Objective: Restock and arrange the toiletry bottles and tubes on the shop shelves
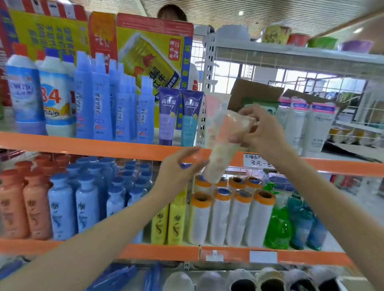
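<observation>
So the person had this pink-and-white tube up in front of the orange upper shelf edge, tilted, with the right hand pinching its top end and the left hand loosely spread near the bottom, fingertips at or just off it, too blurry to say. My worry was that one-ended grip: if it slipped, the tube would drop onto the white rolls below, or swinging it in could tip the purple tube and teal tube.
</observation>
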